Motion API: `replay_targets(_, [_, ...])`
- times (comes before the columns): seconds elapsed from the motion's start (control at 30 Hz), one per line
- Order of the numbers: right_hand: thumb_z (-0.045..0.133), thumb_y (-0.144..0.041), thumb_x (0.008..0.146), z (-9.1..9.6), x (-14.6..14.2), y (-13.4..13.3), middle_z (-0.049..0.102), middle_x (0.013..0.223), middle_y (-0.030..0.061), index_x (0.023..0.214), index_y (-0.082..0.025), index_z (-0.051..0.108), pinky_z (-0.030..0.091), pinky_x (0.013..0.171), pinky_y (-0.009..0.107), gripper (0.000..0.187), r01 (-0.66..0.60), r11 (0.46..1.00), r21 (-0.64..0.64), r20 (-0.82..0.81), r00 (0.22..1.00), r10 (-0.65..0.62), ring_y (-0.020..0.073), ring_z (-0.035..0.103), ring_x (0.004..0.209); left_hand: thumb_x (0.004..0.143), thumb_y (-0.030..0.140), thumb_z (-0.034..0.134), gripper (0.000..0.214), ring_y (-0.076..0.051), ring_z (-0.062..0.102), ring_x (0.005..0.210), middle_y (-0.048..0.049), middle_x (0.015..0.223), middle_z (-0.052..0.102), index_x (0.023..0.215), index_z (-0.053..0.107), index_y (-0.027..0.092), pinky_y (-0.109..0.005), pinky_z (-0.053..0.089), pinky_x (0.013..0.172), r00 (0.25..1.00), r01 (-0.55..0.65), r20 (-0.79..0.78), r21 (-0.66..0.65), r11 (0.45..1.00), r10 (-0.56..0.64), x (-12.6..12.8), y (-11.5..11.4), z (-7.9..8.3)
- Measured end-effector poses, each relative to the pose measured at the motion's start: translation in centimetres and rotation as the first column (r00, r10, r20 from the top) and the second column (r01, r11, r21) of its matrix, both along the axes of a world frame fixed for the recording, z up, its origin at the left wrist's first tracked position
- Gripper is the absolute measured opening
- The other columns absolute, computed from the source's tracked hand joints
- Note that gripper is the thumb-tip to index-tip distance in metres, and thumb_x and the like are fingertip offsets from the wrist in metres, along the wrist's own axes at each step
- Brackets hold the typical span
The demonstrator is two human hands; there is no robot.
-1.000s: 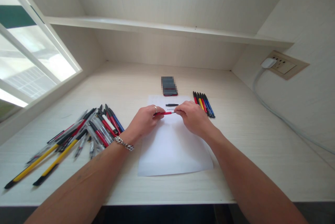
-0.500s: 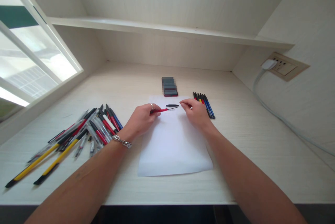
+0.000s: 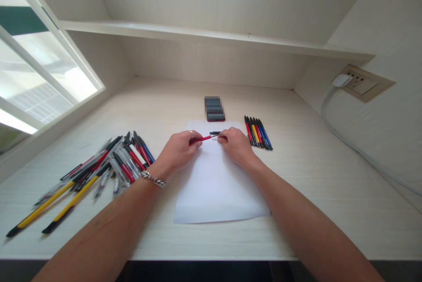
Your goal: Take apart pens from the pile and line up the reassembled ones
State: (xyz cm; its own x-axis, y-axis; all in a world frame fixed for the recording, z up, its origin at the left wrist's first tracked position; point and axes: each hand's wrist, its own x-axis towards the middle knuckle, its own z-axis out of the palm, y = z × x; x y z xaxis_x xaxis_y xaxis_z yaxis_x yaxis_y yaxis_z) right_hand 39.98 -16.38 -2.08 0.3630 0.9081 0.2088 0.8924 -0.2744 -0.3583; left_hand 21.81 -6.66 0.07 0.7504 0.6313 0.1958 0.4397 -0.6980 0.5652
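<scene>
My left hand (image 3: 183, 146) is closed round the red barrel of a pen (image 3: 205, 138), above the upper part of a white sheet of paper (image 3: 217, 189). Out of the barrel's right end sticks a thin dark refill (image 3: 215, 136). The fingertips of my right hand (image 3: 236, 142) are pinched together at the refill's far end; whether they also hold a small part is hidden. Just behind the refill lies a short black pen piece (image 3: 215, 132), partly covered by my right fingers. A small clear piece (image 3: 214, 139) rests on the paper just in front of it.
To the left lies a loose pile of pens and pen parts (image 3: 128, 159), with two long yellow-and-black pens (image 3: 70, 207) in front. Several pens (image 3: 258, 133) lie side by side on the right. Behind the paper is a phone (image 3: 214, 108). A cable (image 3: 349, 145) runs down the right wall.
My right hand has moved left, bringing its pinched fingertips from beyond the refill's end onto it. The left hand keeps its hold on the red pen barrel.
</scene>
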Motion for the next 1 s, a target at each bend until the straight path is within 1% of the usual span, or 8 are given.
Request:
replay_targets(0.07, [0.05, -0.025, 0.091, 0.2, 0.1, -0.1, 0.065, 0.091, 0.008, 0.086, -0.021, 0.07, 0.039, 0.071, 0.029, 0.021, 0.007, 1.0, 0.009, 0.003, 1.0, -0.007, 0.0206, 0.055, 0.087, 0.085, 0.03, 0.051, 0.023, -0.021, 0.065, 0.085, -0.0026, 0.093, 0.073, 0.095, 0.07, 0.024, -0.031, 0.048, 0.076, 1.0, 0.005, 0.002, 0.002, 1.0, -0.005, 0.0, 0.0, 0.0])
replay_targets(0.13, [0.049, -0.023, 0.09, 0.6, 0.4, -0.5, 0.066, 0.091, 0.0077, 0.086, -0.02, 0.068, 0.039, 0.071, 0.029, 0.019, 0.017, 0.999, 0.049, -0.021, 1.0, -0.016, 0.0204, 0.056, 0.087, 0.084, 0.029, 0.051, 0.022, -0.021, 0.065, 0.086, -0.0024, 0.094, 0.073, 0.096, 0.07, 0.024, -0.031, 0.048, 0.077, 1.0, 0.001, 0.004, 0.003, 1.0, -0.001, 0.0, 0.0, 0.0])
replay_targets(0.27, [0.048, -0.021, 0.09, 1.9, 1.2, -1.7, 0.069, 0.086, 0.0048, 0.088, -0.021, 0.065, 0.04, 0.069, 0.028, 0.017, 0.063, 0.988, 0.138, -0.144, 0.989, -0.043, 0.0183, 0.059, 0.08, 0.084, 0.028, 0.052, 0.022, -0.021, 0.065, 0.086, -0.0023, 0.093, 0.073, 0.096, 0.07, 0.024, -0.031, 0.047, 0.077, 1.0, -0.01, 0.001, 0.009, 1.0, 0.01, -0.1, 0.1, -0.1])
replay_targets(0.33, [0.05, -0.02, 0.089, 2.5, 1.6, -2.4, 0.07, 0.085, 0.0036, 0.087, -0.021, 0.065, 0.041, 0.07, 0.028, 0.016, 0.052, 0.981, 0.185, -0.166, 0.986, -0.021, 0.0173, 0.06, 0.078, 0.083, 0.028, 0.052, 0.022, -0.021, 0.064, 0.086, -0.0024, 0.093, 0.073, 0.096, 0.07, 0.024, -0.032, 0.047, 0.077, 1.0, -0.012, -0.001, 0.015, 1.0, 0.012, -0.1, 0.0, -0.1])
replay_targets(0.43, [0.051, -0.018, 0.087, 3.1, 2.0, -3.1, 0.07, 0.085, 0.0027, 0.085, -0.02, 0.066, 0.041, 0.071, 0.028, 0.015, 0.021, 0.971, 0.239, -0.143, 0.99, 0.014, 0.0171, 0.06, 0.079, 0.083, 0.027, 0.053, 0.022, -0.021, 0.065, 0.085, -0.0027, 0.094, 0.073, 0.096, 0.07, 0.024, -0.031, 0.047, 0.076, 1.0, -0.016, 0.004, 0.025, 1.0, 0.016, -0.1, 0.0, -0.2])
replay_targets(0.67, [0.052, -0.015, 0.086, 3.7, 1.8, -3.6, 0.07, 0.088, 0.004, 0.084, -0.02, 0.068, 0.042, 0.074, 0.029, 0.017, -0.022, 0.969, 0.246, -0.075, 0.996, 0.041, 0.0182, 0.06, 0.082, 0.082, 0.027, 0.052, 0.023, -0.021, 0.065, 0.087, -0.0033, 0.095, 0.073, 0.096, 0.07, 0.024, -0.031, 0.047, 0.077, 1.0, -0.021, 0.003, 0.024, 0.999, 0.021, -0.2, 0.0, -0.3])
replay_targets(1.0, [0.053, -0.014, 0.086, 3.6, 1.7, -3.5, 0.071, 0.087, 0.0034, 0.084, -0.02, 0.068, 0.042, 0.073, 0.028, 0.017, -0.031, 0.966, 0.257, -0.078, 0.996, 0.053, 0.0182, 0.062, 0.082, 0.083, 0.028, 0.052, 0.023, -0.02, 0.064, 0.085, -0.0021, 0.092, 0.072, 0.096, 0.07, 0.023, -0.03, 0.046, 0.076, 1.0, -0.02, -0.016, 0.007, 1.0, 0.02, -0.1, -0.1, -0.1])
